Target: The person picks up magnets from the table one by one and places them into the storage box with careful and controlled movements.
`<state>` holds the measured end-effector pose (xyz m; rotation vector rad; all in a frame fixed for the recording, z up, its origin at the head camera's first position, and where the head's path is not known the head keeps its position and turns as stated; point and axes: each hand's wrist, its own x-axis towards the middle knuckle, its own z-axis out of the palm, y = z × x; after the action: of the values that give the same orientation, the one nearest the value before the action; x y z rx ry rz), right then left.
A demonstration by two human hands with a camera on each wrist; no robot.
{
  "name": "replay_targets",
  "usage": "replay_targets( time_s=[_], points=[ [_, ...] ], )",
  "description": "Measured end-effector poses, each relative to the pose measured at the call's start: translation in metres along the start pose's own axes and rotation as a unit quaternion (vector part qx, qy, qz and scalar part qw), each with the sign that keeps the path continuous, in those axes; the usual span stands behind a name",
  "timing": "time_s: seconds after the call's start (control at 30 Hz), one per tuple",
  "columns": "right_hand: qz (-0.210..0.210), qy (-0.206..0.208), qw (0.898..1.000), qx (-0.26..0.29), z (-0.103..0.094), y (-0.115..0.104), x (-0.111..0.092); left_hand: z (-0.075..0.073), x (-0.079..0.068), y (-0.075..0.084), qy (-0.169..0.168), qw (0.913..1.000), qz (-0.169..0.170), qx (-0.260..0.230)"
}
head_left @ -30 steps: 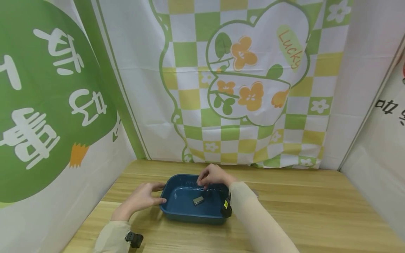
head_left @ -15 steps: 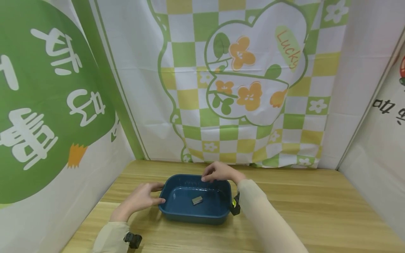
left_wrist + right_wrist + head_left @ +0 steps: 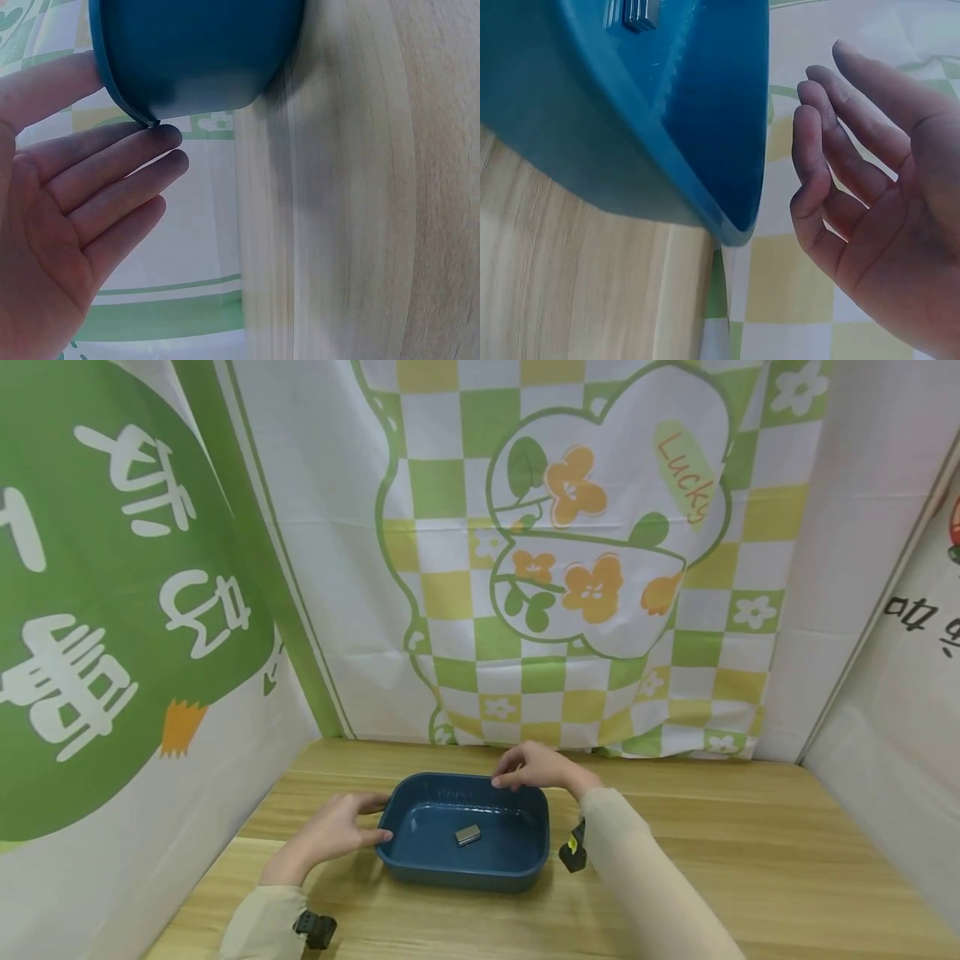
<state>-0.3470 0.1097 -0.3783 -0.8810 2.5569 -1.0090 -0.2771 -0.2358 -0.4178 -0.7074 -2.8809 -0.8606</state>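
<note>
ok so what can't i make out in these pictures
Head view: marks inside the box, too small to read.
Right wrist view: the rest of the shiny block, cut off by the top edge.
Left wrist view: the box's inside, hidden by its outer wall.
Right wrist view: part of the right hand, cut off by the right edge.

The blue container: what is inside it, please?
The blue container holds a small metallic stack on its floor. The stack hides whatever is directly beneath it.

Glossy bin point(image 3: 426, 843), prob. plast.
</note>
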Motion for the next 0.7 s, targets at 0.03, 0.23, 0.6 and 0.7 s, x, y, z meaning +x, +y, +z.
replay_targets(
  time_s=[0.03, 0.23, 0.6, 0.7],
  points=[
    [-0.003, 0.001, 1.000, 0.001, -0.001, 0.000, -0.001, 0.000, 0.000, 0.000, 0.000, 1.0000, 0.001, 0.001],
    [-0.011, 0.010, 1.000, -0.012, -0.005, 0.002, -0.008, 0.000, 0.000, 0.001, 0.002, 1.0000, -0.002, 0.005],
    [-0.012, 0.022, 0.999, -0.023, -0.014, 0.008, -0.019, 0.001, 0.000, 0.000, 0.006, 1.0000, -0.001, 0.006],
    [-0.011, 0.025, 0.999, -0.021, -0.016, 0.009, -0.024, 0.001, 0.000, 0.000, 0.006, 0.9999, -0.003, 0.008]
  ],
)
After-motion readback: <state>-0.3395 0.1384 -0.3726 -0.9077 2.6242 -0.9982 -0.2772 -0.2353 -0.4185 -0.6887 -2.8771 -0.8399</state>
